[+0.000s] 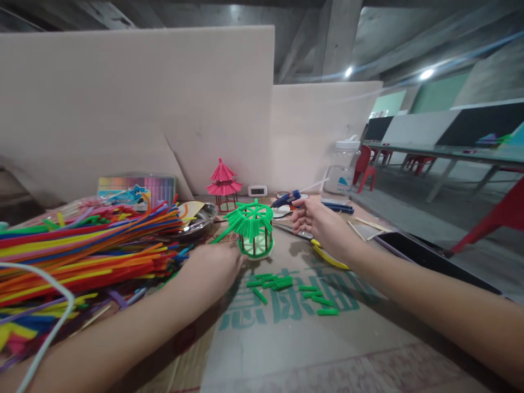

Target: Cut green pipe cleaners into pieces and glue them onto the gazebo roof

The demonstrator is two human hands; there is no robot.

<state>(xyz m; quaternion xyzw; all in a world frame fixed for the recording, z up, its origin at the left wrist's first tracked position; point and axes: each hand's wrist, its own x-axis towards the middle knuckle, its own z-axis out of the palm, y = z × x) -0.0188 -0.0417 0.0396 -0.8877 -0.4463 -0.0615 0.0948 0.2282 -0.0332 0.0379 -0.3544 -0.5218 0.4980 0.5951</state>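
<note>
A small model pavilion (255,229) stands upright on the cardboard, with a green pipe-cleaner roof, dark posts and a green-rimmed round base. My left hand (219,265) is closed at the left edge of that base, its fingertips mostly hidden. My right hand (313,221) is beside a blue glue gun (287,200), fingers loosely curled and apart, with nothing visible in them. Below the right wrist lies a yellow-handled tool (329,257). Several short green pipe-cleaner pieces (282,283) are scattered in front of the pavilion.
Colourful pipe cleaners (82,251) are heaped at left, near a metal bowl (200,218) and a marker set (137,188). Behind stand a pink pavilion (223,185), a small white digital clock (257,191) and a clear bottle (340,174). A dark flat object (434,262) lies at right.
</note>
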